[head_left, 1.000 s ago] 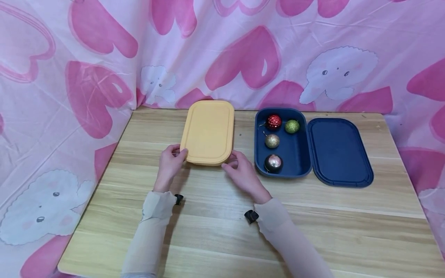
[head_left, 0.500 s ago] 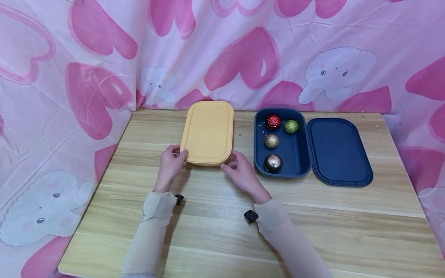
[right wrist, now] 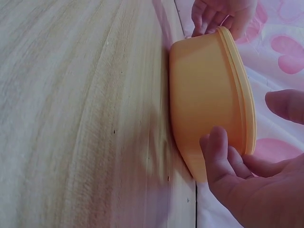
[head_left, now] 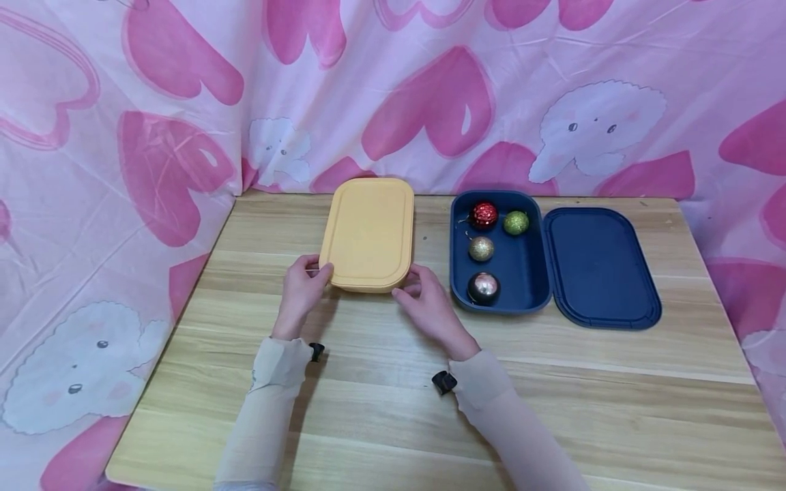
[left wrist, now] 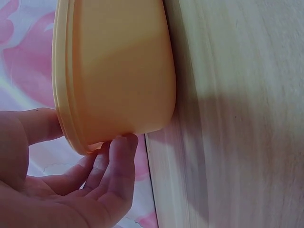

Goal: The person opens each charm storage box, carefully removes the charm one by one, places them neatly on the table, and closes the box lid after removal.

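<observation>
A yellow lidded food container [head_left: 368, 232] stands on the table near its back edge. My left hand [head_left: 302, 290] holds its near left corner. In the left wrist view, the thumb [left wrist: 42, 124] touches the lid's edge while the fingers [left wrist: 121, 152] bend against the side below the rim. On the near right corner is my right hand [head_left: 430, 307]. The right wrist view shows its bent fingers [right wrist: 217, 145] on the container's side, with the thumb [right wrist: 287, 104] a little apart from the lid's edge. The lid covers the inside.
To the right stands a navy container [head_left: 528, 266] without its lid, holding a red bauble [head_left: 483, 215], a green bauble [head_left: 516, 223], a gold bauble [head_left: 481, 249] and a dark shiny bauble [head_left: 483, 288]. Its navy lid [head_left: 602, 266] lies alongside. A pink heart-patterned curtain [head_left: 430, 102] hangs behind the table.
</observation>
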Motion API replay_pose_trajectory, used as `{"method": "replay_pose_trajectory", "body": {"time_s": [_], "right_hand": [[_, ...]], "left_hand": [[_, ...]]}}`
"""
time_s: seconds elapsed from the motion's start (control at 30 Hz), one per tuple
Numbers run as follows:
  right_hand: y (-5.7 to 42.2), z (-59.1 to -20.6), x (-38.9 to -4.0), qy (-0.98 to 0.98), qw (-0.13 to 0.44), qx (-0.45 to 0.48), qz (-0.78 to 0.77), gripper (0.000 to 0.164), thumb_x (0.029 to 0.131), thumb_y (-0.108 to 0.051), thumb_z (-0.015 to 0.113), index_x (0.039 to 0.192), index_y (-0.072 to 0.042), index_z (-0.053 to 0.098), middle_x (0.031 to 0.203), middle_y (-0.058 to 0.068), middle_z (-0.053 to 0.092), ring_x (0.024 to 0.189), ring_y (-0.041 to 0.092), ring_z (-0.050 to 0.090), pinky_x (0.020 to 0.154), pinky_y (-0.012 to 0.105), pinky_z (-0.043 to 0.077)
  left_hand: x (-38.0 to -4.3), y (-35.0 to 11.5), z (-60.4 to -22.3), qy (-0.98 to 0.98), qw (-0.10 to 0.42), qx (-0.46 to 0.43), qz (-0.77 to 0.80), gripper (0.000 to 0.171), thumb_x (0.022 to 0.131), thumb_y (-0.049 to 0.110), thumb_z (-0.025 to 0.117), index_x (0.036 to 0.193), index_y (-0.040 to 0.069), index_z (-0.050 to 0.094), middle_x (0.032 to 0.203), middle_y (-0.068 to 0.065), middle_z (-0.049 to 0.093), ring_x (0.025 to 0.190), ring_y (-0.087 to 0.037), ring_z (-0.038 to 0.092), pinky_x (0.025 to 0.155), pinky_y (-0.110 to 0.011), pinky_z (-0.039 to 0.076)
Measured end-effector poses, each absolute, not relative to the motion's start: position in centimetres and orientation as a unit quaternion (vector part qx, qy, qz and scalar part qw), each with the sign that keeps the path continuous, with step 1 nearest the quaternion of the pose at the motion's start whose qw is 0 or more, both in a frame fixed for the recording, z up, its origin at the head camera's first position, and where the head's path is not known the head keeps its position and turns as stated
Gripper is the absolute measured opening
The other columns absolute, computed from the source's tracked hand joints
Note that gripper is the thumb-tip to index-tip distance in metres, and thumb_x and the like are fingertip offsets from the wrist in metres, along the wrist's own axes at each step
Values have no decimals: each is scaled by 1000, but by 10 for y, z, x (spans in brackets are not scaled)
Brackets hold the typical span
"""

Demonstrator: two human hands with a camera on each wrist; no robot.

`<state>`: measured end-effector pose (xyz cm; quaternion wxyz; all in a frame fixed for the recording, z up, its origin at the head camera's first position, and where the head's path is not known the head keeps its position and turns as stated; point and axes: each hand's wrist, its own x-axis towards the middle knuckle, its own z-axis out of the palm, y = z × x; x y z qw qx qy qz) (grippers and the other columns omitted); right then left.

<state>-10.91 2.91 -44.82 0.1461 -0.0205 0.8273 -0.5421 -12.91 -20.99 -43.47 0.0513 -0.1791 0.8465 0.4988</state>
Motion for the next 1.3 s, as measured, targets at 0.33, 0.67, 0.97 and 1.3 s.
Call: {"method": "replay_pose_trajectory", "body": {"time_s": [0.33, 0.67, 0.97, 1.3], "right_hand": [[31, -448, -110, 821, 132, -25, -556, 58, 91, -28, 63, 141, -8, 41, 132, 8, 50, 111, 23, 59, 97, 40, 48], [31, -447, -110, 813, 117, -30, -569, 56, 90, -24, 62, 140, -6, 42, 131, 9, 53, 107, 24, 61, 94, 40, 49], [32, -446, -110, 815, 116, -29, -568, 55, 91, -24, 62, 139, -5, 43, 132, 10, 53, 105, 23, 62, 92, 40, 50], [31, -446, -112, 821, 122, -20, -558, 53, 91, -24, 62, 138, -7, 45, 130, 8, 53, 104, 23, 61, 89, 38, 50]], "left_hand": [[-131, -212, -430, 849, 35, -174, 497, 47, 92, 25, 59, 131, -1, 52, 120, -16, 56, 102, -25, 55, 80, -29, 49], [-130, -212, -428, 829, 19, -179, 530, 43, 91, 22, 61, 127, -1, 54, 95, -5, 52, 81, -16, 49, 63, -19, 42], [-130, -215, -426, 781, 32, -190, 593, 44, 92, 17, 62, 131, 2, 50, 74, 7, 62, 65, -12, 59, 64, -26, 53], [-131, -219, -427, 682, 60, -204, 700, 52, 93, 7, 61, 139, -2, 40, 77, 6, 69, 60, -6, 62, 61, -19, 56]]}}
